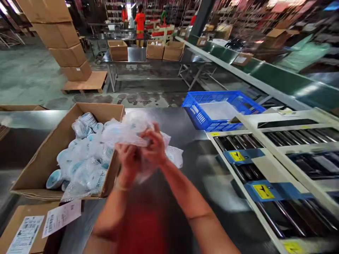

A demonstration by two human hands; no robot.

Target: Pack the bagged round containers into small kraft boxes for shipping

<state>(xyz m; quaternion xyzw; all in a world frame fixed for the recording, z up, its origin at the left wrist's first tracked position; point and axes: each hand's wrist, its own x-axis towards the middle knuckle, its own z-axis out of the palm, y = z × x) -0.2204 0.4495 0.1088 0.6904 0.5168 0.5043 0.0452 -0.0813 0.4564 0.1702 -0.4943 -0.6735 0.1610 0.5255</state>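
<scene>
Both my hands meet over the steel table, just right of an open cardboard box (pixel 112 180). My left hand (pixel 129 158) is closed on a clear plastic bag (pixel 127 132). Higher up, my right hand (pixel 155 146) pinches the same crumpled plastic with bent fingers. Whatever is inside the bag is blurred and partly covered by my hands. Beside my right hand lies more clear plastic (pixel 175 155) with faint print on it. The box holds many round white-and-teal pieces (pixel 90 155), several of them in clear bags.
A blue plastic crate (pixel 197 114) stands at the table's far right edge. Nearer on the right are racks (pixel 235 169) of dark, shiny items with yellow labels. A labelled carton (pixel 50 243) sits at front left. Beyond run a green conveyor (pixel 278 83) and stacked cartons (pixel 66 37).
</scene>
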